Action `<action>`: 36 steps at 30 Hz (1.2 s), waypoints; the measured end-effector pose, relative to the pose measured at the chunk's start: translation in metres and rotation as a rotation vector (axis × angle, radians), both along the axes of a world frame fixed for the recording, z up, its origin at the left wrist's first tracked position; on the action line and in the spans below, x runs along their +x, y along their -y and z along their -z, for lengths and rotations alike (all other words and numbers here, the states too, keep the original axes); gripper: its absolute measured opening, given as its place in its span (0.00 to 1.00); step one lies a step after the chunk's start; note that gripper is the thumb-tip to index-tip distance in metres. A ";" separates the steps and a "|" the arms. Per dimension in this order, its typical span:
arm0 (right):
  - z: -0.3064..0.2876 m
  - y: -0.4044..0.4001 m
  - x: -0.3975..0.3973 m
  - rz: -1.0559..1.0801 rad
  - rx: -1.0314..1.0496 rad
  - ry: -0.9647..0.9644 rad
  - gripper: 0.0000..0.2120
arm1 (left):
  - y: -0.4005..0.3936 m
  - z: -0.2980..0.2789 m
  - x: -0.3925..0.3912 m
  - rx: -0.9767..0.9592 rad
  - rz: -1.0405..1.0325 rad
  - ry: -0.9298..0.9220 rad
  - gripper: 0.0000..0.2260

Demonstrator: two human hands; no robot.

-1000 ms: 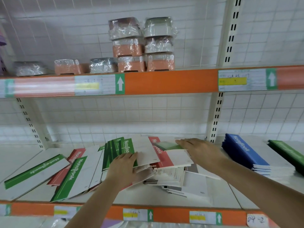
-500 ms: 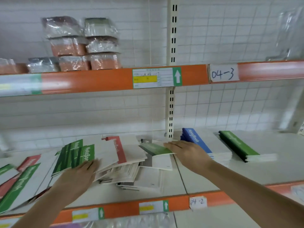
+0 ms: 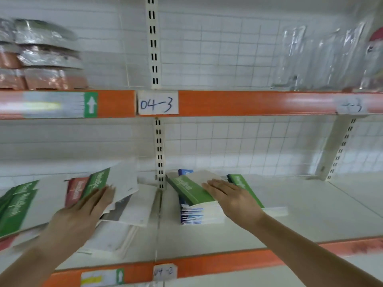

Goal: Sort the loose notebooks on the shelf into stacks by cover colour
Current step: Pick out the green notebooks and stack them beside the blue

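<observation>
green notebook under right grip, atop blue stack

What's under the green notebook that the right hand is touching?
A stack of blue notebooks lies under the green notebook. Their covers are mostly hidden; only blue edges show.

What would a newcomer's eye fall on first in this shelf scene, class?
The right hand lies flat on a green notebook atop the blue stack. Left of the upright, the left hand presses on the loose pile. Above, a handwritten label reads 04-3.
</observation>
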State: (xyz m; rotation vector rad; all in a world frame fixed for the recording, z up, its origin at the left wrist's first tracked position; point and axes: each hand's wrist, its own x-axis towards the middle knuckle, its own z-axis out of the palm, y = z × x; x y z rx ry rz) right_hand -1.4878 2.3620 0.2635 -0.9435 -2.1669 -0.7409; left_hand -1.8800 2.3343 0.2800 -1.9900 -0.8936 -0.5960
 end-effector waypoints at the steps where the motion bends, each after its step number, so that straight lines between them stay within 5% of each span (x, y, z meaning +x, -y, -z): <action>1: 0.002 -0.001 0.018 0.008 0.011 -0.004 0.22 | -0.001 0.000 0.019 0.007 0.022 -0.017 0.27; 14: 0.050 -0.024 0.184 0.212 -0.155 0.064 0.24 | -0.017 0.024 0.202 -0.023 0.191 -0.049 0.23; 18: 0.053 -0.035 0.196 0.236 -0.277 0.049 0.33 | -0.020 0.036 0.225 -0.090 0.157 -0.062 0.23; 26: 0.065 -0.055 0.205 0.253 -0.431 0.126 0.29 | -0.016 0.029 0.254 -0.110 0.157 -0.102 0.20; 30: 0.066 -0.060 0.207 0.244 -0.603 0.183 0.20 | -0.018 0.033 0.267 -0.162 0.151 -0.103 0.20; 36: 0.050 -0.051 0.208 0.162 -0.817 0.065 0.27 | -0.029 0.039 0.289 -0.227 0.158 -0.150 0.21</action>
